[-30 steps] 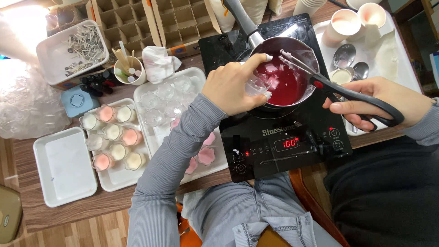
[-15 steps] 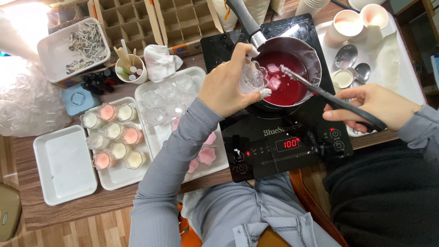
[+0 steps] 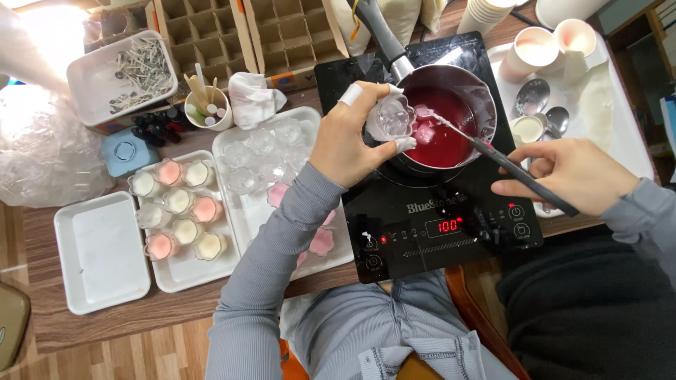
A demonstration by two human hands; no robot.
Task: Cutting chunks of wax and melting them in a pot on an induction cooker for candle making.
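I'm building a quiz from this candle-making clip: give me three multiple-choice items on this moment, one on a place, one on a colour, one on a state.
1. Where is the clear flower-shaped glass cup?
A. on the white tray
B. in the left hand, over the metal saucepan
C. on the floor

2. What colour is the liquid in the saucepan?
A. deep red
B. green
C. blue

3. How are the black-handled scissors held?
A. lying on the table
B. hanging from a hook
C. gripped by the right hand, tips in the saucepan

Answers: 1 B, fingers clasp it above the rim; 2 A, the pool looks crimson; 3 C, the blades reach the liquid.
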